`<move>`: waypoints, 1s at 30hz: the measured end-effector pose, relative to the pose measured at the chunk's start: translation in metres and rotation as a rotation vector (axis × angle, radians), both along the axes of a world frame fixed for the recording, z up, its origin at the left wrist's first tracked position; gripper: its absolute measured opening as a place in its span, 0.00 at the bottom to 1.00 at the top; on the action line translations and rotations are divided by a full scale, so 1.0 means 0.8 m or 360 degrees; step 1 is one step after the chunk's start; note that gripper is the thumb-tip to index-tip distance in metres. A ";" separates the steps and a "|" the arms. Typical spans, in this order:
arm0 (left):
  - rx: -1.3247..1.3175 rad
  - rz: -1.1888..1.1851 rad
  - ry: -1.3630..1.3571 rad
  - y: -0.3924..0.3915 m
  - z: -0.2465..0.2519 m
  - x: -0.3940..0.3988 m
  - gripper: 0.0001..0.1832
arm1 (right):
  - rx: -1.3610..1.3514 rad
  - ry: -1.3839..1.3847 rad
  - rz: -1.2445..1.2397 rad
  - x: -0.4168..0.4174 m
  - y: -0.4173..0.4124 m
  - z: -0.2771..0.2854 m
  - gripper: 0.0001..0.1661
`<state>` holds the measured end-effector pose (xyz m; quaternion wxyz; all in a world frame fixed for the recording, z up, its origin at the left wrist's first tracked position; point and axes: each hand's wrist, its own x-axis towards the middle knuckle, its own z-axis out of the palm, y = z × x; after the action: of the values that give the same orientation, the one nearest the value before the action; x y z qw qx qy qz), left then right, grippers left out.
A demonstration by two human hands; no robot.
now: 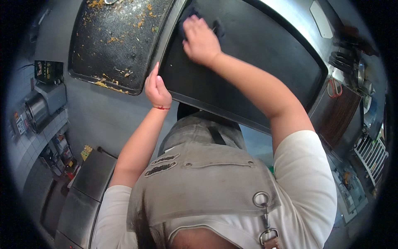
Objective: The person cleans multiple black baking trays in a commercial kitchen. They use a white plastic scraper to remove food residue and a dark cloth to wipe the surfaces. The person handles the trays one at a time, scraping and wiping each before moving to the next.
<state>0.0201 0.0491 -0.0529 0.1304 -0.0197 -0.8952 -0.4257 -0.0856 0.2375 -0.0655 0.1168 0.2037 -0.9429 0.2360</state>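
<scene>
My right hand (200, 40) presses a dark cloth (219, 29), partly hidden beneath it, onto a large black baking tray (264, 62). The hand is slightly blurred. My left hand (158, 87), with a red string at the wrist, is at the near left corner of that tray. Its fingers are extended and hold nothing; whether the palm touches the rim cannot be told. Left of it lies a second black tray (115, 46), strewn with yellow-orange crumbs and whitish residue. Part of a metal utensil (110, 1) shows at its top edge.
Red-handled scissors (334, 88) lie right of the large tray, by a stack of dark ridged racks or trays (340, 118). A white board (321, 18) is at the top right. Metal cabinets (84, 214) stand lower left, and a metal pot (37, 107) stands at the far left.
</scene>
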 end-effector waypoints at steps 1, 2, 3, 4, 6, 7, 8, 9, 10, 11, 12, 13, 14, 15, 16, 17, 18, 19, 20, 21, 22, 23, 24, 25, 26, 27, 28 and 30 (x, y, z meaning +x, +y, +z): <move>0.0094 0.0006 -0.0056 0.000 -0.002 0.002 0.21 | -0.0021 -0.0068 0.0101 0.026 -0.011 0.005 0.34; 0.0190 0.0007 -0.0109 -0.001 -0.003 0.002 0.22 | -0.0075 -0.0112 0.0213 0.049 -0.019 0.008 0.35; 0.0277 0.0018 -0.0159 -0.002 -0.004 0.005 0.23 | -0.0138 -0.0155 0.0332 0.072 -0.027 0.011 0.35; 0.0314 0.0028 -0.0164 -0.003 -0.008 0.004 0.25 | -0.0195 -0.0185 0.0488 0.091 -0.032 0.015 0.35; 0.0497 0.0074 -0.0211 -0.007 -0.017 0.007 0.25 | -0.0446 -0.0401 0.0973 0.121 -0.045 0.022 0.31; 0.0546 0.0090 -0.0226 -0.006 -0.015 0.006 0.25 | -0.0558 -0.0437 0.0893 0.129 -0.046 0.026 0.30; 0.0553 0.0087 -0.0219 -0.004 -0.012 0.007 0.23 | -0.0538 -0.0424 0.0969 0.126 -0.042 0.026 0.29; 0.0510 0.0116 -0.0254 -0.004 -0.012 0.005 0.22 | -0.0519 -0.0404 0.1055 0.119 -0.038 0.025 0.27; 0.0470 0.0155 -0.0300 -0.006 -0.016 0.004 0.21 | -0.0516 -0.0468 0.1179 0.114 -0.029 0.027 0.27; 0.0430 0.0190 -0.0345 -0.006 -0.017 0.005 0.20 | -0.0512 -0.0532 0.1301 0.110 -0.015 0.031 0.26; 0.0661 0.0284 -0.0429 0.000 -0.012 0.005 0.17 | -0.0446 -0.0610 0.1418 0.112 0.005 0.033 0.27; 0.0496 0.0290 -0.0410 -0.003 -0.016 0.003 0.14 | -0.0465 -0.0646 0.1446 0.122 0.033 0.032 0.27; 0.0472 0.0294 -0.0402 -0.002 -0.016 0.002 0.14 | -0.0400 -0.0761 0.1484 0.136 0.071 0.041 0.28; 0.0444 0.0310 -0.0394 -0.002 -0.015 0.003 0.14 | -0.0345 -0.0875 0.1528 0.156 0.113 0.041 0.31; 0.0428 0.0341 -0.0375 -0.003 -0.017 0.006 0.14 | -0.0305 -0.1029 0.1560 0.179 0.155 0.038 0.34; 0.0442 0.0374 -0.0388 0.001 -0.015 0.004 0.14 | -0.0219 -0.1160 0.1541 0.203 0.194 0.044 0.36; 0.0442 0.0389 -0.0370 0.001 -0.016 0.006 0.13 | -0.0196 -0.1267 0.1491 0.227 0.230 0.054 0.37; 0.0444 0.0404 -0.0345 0.000 -0.017 0.009 0.13 | -0.0230 -0.1325 0.1419 0.250 0.261 0.058 0.36; 0.0380 0.0420 -0.0344 0.001 -0.016 0.008 0.13 | -0.0186 -0.1342 0.1359 0.272 0.290 0.063 0.36; 0.0320 0.0427 -0.0340 0.002 -0.016 0.006 0.13 | -0.0125 -0.1403 0.1295 0.291 0.312 0.073 0.34; 0.0331 0.0445 -0.0332 0.003 -0.016 0.007 0.13 | -0.0041 -0.1427 0.1316 0.309 0.340 0.073 0.35; 0.0377 0.0443 -0.0315 0.003 -0.018 0.007 0.13 | 0.0040 -0.1444 0.1331 0.329 0.369 0.070 0.37; 0.0348 0.0480 -0.0332 0.004 -0.015 0.008 0.13 | 0.0202 -0.1526 0.1386 0.344 0.396 0.071 0.36; 0.0321 0.0512 -0.0349 0.005 -0.014 0.008 0.13 | 0.0366 -0.1607 0.1431 0.353 0.415 0.078 0.34; 0.0346 0.0524 -0.0327 0.002 -0.020 0.009 0.13 | 0.0711 -0.1509 0.1622 0.364 0.431 0.085 0.32; 0.0335 0.0516 -0.0327 0.003 -0.021 0.008 0.13 | 0.0785 -0.1529 0.1526 0.372 0.432 0.097 0.29; 0.0314 0.0510 -0.0318 0.003 -0.021 0.008 0.13 | 0.0858 -0.1549 0.1430 0.381 0.430 0.106 0.26; 0.0380 0.0505 -0.0320 0.005 -0.020 0.008 0.13 | 0.1130 -0.1665 0.1279 0.392 0.421 0.120 0.20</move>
<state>0.0265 0.0527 -0.0688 0.1073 0.1796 -0.8389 -0.5025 0.2281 0.5742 0.0307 -0.5149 0.4192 -0.7478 0.0082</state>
